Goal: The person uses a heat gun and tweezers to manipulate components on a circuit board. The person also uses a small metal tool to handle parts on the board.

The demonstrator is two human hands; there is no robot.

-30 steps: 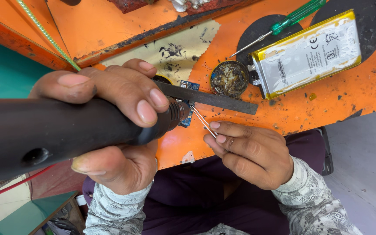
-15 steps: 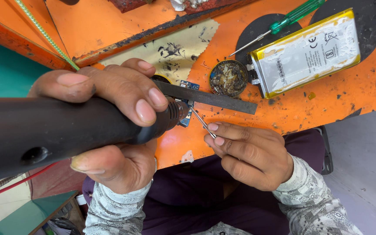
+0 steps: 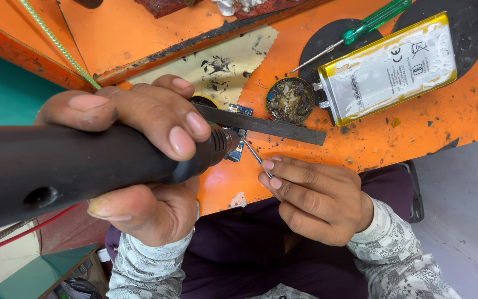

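Observation:
My left hand (image 3: 139, 149) grips a thick black hot-air tool (image 3: 45, 171), its metal nozzle (image 3: 225, 143) pointing at a small blue circuit board (image 3: 238, 150) on the orange table (image 3: 416, 133). My right hand (image 3: 316, 196) pinches thin metal tweezers (image 3: 254, 155) whose tips reach the board just below the nozzle. A flat dark metal strip (image 3: 272, 126) lies across the top of the board. Most of the board is hidden behind the nozzle and strip.
A round tin of dark flux (image 3: 290, 99) sits beside a silver flat battery with yellow edges (image 3: 388, 69). A green-handled screwdriver (image 3: 360, 25) lies above it on a black mat (image 3: 327, 39). A stained yellow cloth (image 3: 222, 61) lies behind. The table edge runs near my lap.
Nothing has visibly changed; both hands hold steady at the board, with only a slight shift of the tweezers.

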